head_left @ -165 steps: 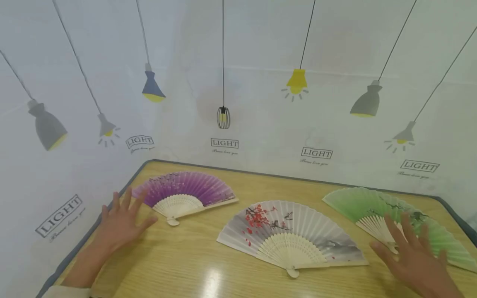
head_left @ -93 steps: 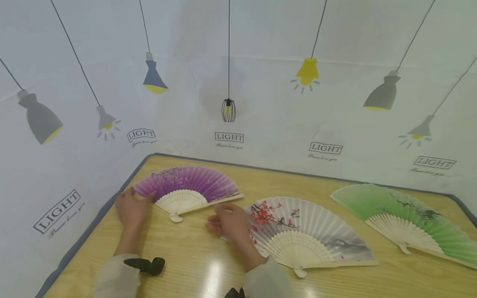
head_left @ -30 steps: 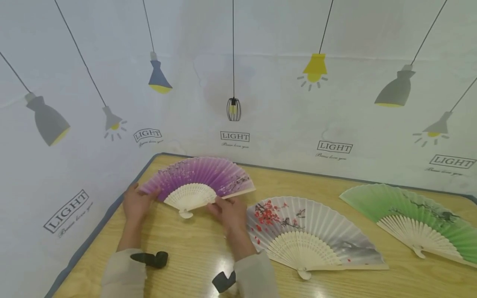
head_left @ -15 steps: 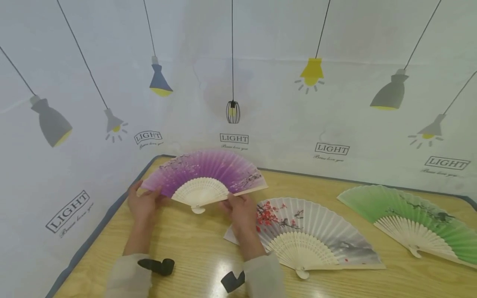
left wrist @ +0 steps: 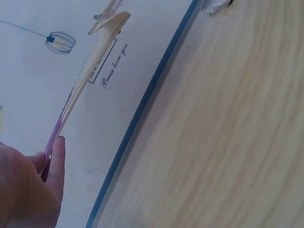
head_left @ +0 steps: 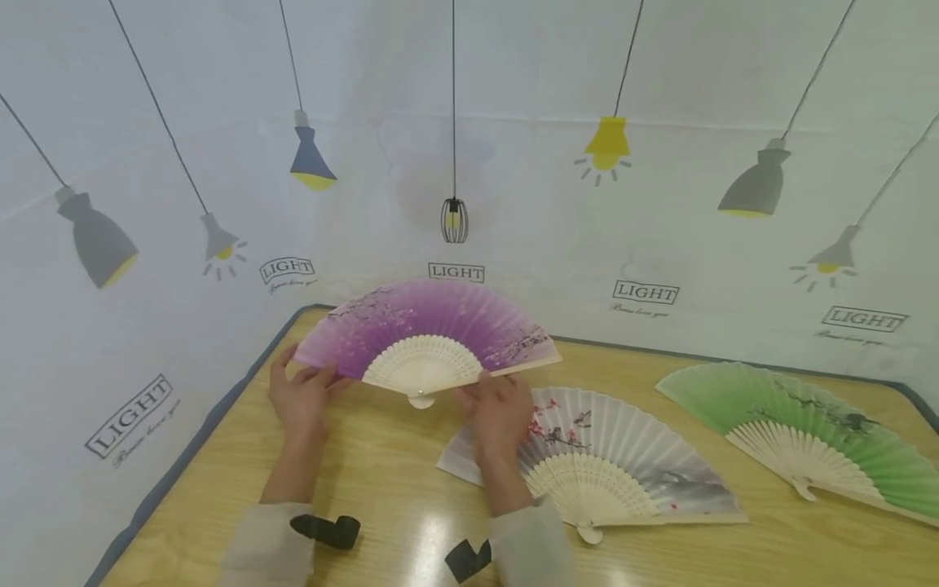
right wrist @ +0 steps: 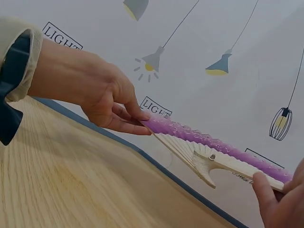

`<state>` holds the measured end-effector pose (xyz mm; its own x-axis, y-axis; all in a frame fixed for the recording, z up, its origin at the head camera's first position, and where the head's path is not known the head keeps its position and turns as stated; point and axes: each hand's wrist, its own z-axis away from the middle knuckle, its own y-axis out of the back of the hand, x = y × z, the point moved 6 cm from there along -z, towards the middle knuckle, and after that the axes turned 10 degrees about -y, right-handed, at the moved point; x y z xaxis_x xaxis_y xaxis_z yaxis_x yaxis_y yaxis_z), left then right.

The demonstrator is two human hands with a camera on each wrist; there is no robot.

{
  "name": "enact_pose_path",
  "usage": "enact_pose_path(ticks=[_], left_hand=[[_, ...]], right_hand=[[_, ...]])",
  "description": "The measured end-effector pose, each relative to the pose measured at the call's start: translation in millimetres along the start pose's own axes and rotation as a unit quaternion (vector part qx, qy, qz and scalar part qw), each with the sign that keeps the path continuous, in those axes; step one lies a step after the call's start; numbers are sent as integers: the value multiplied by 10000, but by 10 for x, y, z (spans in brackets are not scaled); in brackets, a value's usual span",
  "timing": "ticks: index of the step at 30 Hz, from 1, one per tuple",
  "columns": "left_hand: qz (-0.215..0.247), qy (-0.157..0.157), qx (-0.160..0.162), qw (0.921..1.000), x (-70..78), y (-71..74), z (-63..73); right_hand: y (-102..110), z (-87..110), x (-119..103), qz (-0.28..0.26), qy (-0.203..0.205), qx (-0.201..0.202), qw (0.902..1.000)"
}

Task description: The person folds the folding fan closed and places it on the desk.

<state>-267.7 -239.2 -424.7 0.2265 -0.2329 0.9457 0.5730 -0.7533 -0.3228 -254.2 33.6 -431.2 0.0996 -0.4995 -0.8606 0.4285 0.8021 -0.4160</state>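
A purple folding fan [head_left: 433, 314], spread wide with pale ribs, is held up off the table by both hands. My left hand [head_left: 302, 399] pinches its left edge between thumb and fingers, which the left wrist view shows side-on with the hand [left wrist: 28, 187] at the lower left. On the fan's right guard stick, my right hand [head_left: 499, 416] grips near the pale ribs; its thumb lies along the stick in the right wrist view. Just beneath the right hand, a grey-white folding fan [head_left: 623, 440] with red blossoms lies spread on the table [head_left: 381, 505], partly covered by that hand.
To the right, a green folding fan [head_left: 800, 424] lies spread on the table. A white wall covering [head_left: 528, 204] printed with lamps rises behind the table's dark edging [head_left: 176, 456]. Black straps [head_left: 326, 530] sit at both sleeve cuffs.
The hands first hovered apart, then came to the purple fan and took hold of its two edges. They have lifted it off the table and carried it to the right.
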Motion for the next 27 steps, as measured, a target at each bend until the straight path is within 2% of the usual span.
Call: enact_pose_path(ticks=[4,6,9,15,20,27], left_hand=[[210,54,-58,9997,-24,-153,127],[234,70,-103,9996,-48,-232,195],[445,78,-89,9989,-82,-349,300],[1107,-46,71,9938,-138,-548,484],[1272,-105,326,9913,-201,-663,605],[1344,-221,602,9888,-229,-799,740]], right_hand=[[174,7,-137,604,272,363,9971],[256,1,-203,690,342,392,9963],[374,-10,-276,538,270,562,9966],[576,-43,-424,183,580,921,9939],[730,-73,-483,371,604,1141,9909],[874,-84,-585,93,762,1232,9894]])
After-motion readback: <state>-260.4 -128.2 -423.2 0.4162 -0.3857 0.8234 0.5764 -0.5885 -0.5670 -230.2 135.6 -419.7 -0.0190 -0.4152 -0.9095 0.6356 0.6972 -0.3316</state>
